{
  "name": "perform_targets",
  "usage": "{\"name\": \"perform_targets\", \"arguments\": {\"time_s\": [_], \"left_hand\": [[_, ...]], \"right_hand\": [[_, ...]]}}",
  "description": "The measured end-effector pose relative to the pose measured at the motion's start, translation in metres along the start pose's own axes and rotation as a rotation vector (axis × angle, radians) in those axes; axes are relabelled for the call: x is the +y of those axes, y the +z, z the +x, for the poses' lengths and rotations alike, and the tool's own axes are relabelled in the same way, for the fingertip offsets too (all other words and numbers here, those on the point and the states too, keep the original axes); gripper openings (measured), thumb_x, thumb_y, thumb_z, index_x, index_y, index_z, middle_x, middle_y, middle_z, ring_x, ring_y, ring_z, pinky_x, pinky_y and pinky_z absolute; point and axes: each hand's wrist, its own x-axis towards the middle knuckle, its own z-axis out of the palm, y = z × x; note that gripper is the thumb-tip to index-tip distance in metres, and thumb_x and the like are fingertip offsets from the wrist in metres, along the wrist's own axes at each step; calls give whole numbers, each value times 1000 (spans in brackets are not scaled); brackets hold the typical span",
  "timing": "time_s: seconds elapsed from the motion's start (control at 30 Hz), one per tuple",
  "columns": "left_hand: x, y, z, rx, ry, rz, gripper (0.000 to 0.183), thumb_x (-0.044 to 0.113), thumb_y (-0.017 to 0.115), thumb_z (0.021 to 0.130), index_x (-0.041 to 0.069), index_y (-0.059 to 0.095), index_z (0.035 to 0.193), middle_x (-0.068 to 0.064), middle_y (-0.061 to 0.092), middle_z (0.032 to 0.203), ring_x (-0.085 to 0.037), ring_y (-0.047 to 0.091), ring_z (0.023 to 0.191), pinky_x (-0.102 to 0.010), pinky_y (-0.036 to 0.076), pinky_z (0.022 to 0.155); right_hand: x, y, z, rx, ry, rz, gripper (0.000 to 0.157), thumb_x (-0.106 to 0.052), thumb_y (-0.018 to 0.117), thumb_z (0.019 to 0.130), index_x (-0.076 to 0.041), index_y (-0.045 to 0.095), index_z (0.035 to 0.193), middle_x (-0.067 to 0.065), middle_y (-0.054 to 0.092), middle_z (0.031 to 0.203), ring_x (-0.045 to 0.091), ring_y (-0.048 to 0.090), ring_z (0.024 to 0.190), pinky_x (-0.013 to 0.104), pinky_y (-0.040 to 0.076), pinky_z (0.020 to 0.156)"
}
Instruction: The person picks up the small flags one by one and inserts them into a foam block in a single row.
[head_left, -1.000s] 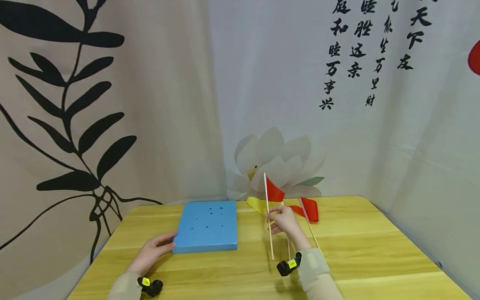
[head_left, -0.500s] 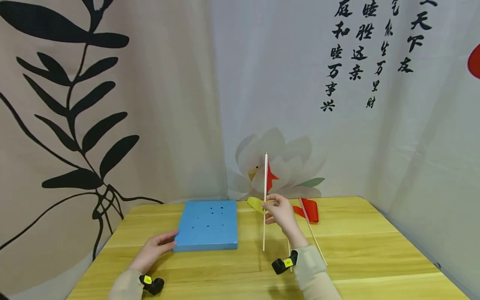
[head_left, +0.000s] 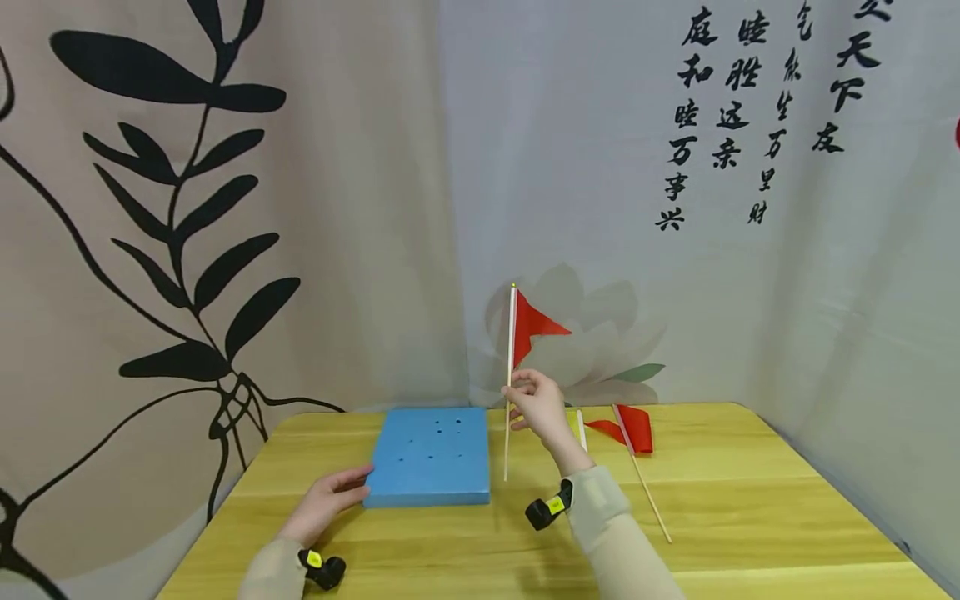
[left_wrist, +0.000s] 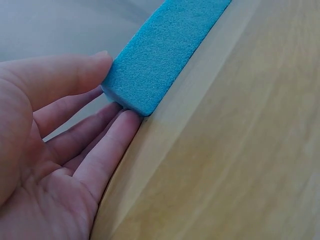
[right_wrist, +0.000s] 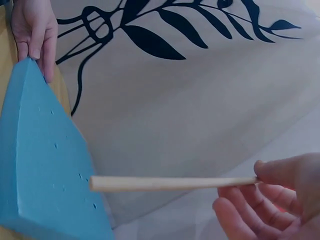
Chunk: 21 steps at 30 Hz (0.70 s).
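A blue foam board (head_left: 431, 477) with several small holes in its top lies flat on the wooden table. My left hand (head_left: 327, 505) rests at its left side near the front corner; in the left wrist view the thumb is at the top edge and the fingers (left_wrist: 107, 150) touch lower down. To the right of the board, my right hand (head_left: 542, 408) pinches the thin wooden stick of a red pennant flag (head_left: 531, 323) and holds it upright. In the right wrist view the bare stick end (right_wrist: 125, 183) points toward the board's holed face.
Another red flag (head_left: 637, 430) on a stick lies on the table (head_left: 750, 500) at the right. A yellow flag (head_left: 573, 422), partly hidden behind my right arm, lies beside it. A curtain (head_left: 360, 250) with printed leaves and writing hangs behind the table.
My right hand has lifted the red flag and brought it left, closer to the board; its cloth has swung out to the right. My left hand stays at the board's edge.
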Motion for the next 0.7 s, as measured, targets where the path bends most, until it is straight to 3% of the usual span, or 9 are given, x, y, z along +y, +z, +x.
{"name": "perform_targets", "arguments": {"time_s": [0.2, 0.33, 0.5, 0.6, 0.7], "left_hand": [[1, 1, -1, 8, 1, 6, 57, 26, 65, 95, -1, 48, 142, -25, 44, 143, -40, 42, 130, -45, 48, 98], [4, 2, -3, 27, 27, 14, 55, 24, 65, 95, -1, 49, 141, -25, 45, 142, -40, 44, 129, -45, 47, 98], [5, 3, -4, 20, 39, -7, 55, 23, 65, 95, -2, 48, 141, -25, 45, 142, -40, 44, 129, -44, 48, 97], [5, 2, -4, 4, 42, -29, 55, 22, 65, 95, -3, 48, 141, -26, 44, 143, -41, 43, 129, -43, 49, 96], [5, 0, -3, -5, 44, -41, 56, 23, 65, 95, -3, 47, 141, -26, 43, 143, -41, 42, 130, -42, 50, 96]], "right_hand": [[-1, 20, 12, -9, -25, 1, 28, -13, 70, 90, 1, 59, 112, 10, 62, 76, 38, 65, 62, 40, 58, 50], [-3, 30, 19, 11, -61, 16, 27, -11, 69, 90, 1, 58, 112, 11, 61, 75, 31, 65, 57, 35, 57, 47], [0, 41, 24, 16, -88, 21, 27, -14, 68, 92, -1, 57, 114, 12, 62, 79, 29, 65, 59, 45, 59, 57], [4, 49, 29, 13, -96, 39, 25, -15, 66, 94, -4, 57, 114, 12, 63, 82, 34, 66, 65, 46, 59, 58], [8, 58, 33, 6, -92, 60, 23, -15, 65, 94, -6, 58, 115, 13, 64, 86, 40, 66, 73, 40, 59, 56]]}}
